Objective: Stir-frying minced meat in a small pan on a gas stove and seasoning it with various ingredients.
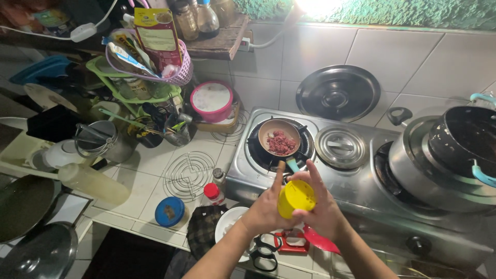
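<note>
Both my hands hold a small yellow shaker container (pixel 296 198) with a perforated lid, in front of the stove. My left hand (pixel 267 206) grips its left side and my right hand (pixel 321 206) wraps the right side with fingers over the lid. Just beyond it, a small brown frying pan (pixel 279 135) with reddish minced meat (pixel 281 142) sits on the left burner of a steel gas stove (pixel 356 181). The pan's pale blue handle (pixel 292 165) points toward me.
Large pots (pixel 454 155) stand on the right burner. A dark lid (pixel 338 93) leans on the tiled wall. A pink bowl (pixel 212 101), a utensil rack, wire trivet (pixel 189 174), red-capped bottle (pixel 213 193), blue lid (pixel 169 211), white plate, scissors (pixel 264 254) and a red spatula (pixel 320 240) crowd the counter.
</note>
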